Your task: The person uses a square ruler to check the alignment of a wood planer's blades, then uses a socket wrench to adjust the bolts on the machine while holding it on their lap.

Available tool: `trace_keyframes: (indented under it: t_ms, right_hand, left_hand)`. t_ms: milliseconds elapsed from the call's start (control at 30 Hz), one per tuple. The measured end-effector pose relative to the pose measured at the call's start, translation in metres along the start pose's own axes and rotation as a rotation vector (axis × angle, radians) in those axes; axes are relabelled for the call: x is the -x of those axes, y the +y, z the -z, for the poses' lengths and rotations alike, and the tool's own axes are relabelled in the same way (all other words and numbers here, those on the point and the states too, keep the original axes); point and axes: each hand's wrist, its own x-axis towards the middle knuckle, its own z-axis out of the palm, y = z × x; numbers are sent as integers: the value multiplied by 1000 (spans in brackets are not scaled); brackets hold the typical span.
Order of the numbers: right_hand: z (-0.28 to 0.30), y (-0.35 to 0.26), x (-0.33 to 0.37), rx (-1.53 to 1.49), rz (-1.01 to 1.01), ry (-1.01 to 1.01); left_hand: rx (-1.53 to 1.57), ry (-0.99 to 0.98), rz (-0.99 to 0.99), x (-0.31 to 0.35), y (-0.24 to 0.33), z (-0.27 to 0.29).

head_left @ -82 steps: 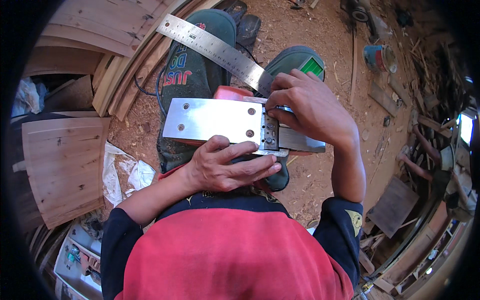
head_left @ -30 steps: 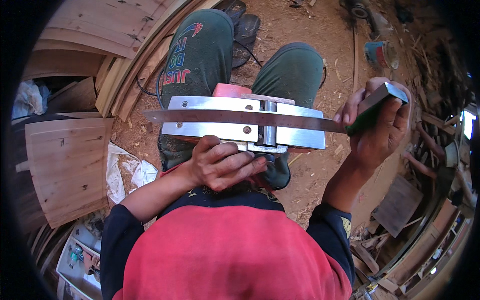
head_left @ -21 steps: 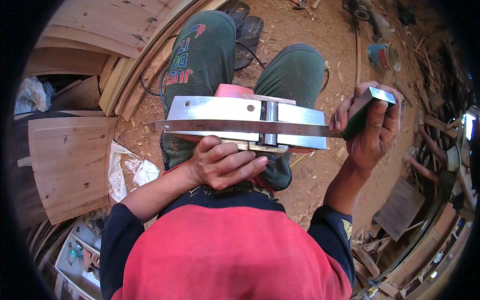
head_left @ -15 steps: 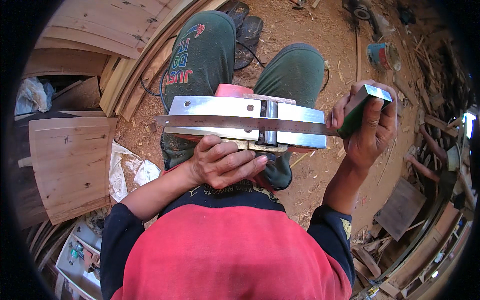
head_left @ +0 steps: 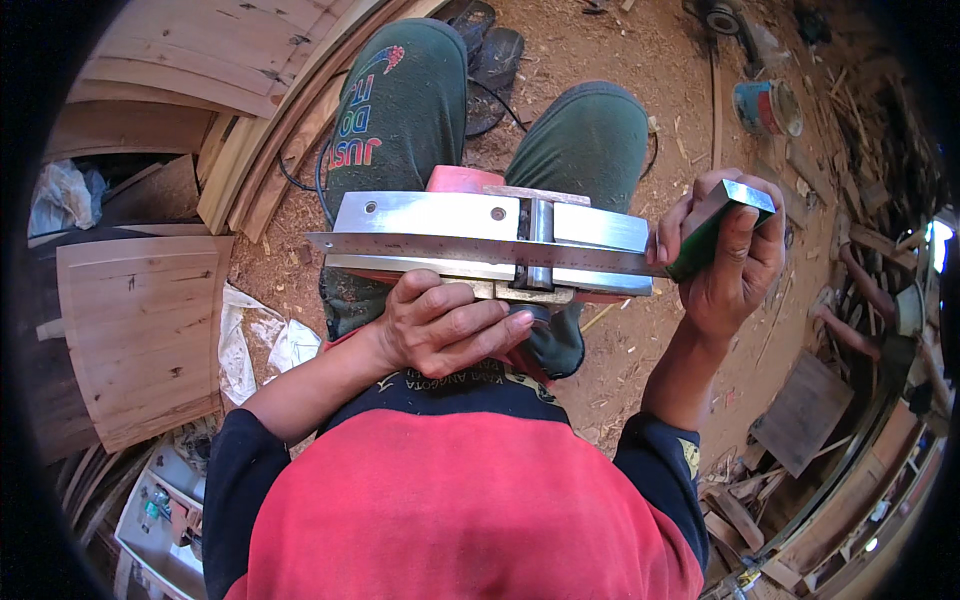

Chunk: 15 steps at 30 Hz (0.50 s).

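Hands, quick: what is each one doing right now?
Left hand: closed on the upturned planer.
Right hand: closed on the square's green handle.

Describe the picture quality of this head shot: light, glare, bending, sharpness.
Head view: bright daylight and soft shadows; mild glare on the planer's metal sole and the steel square laid across it; left hand and right hand are sharp; fisheye bends the wooden planks and floor clutter toward the black rim, where detail smears.
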Motion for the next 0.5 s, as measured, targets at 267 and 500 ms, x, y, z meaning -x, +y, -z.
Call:
trace_keyframes:
  t_ms: [267,500]
  right_hand:
    - [-5,0,8,-27,-18,102]
    - [-4,3,10,-60,-38,99]
  left_hand:
    - [6,-3,-5,1,-1,-1]
    - [11,12,-7,1,-1,-2]
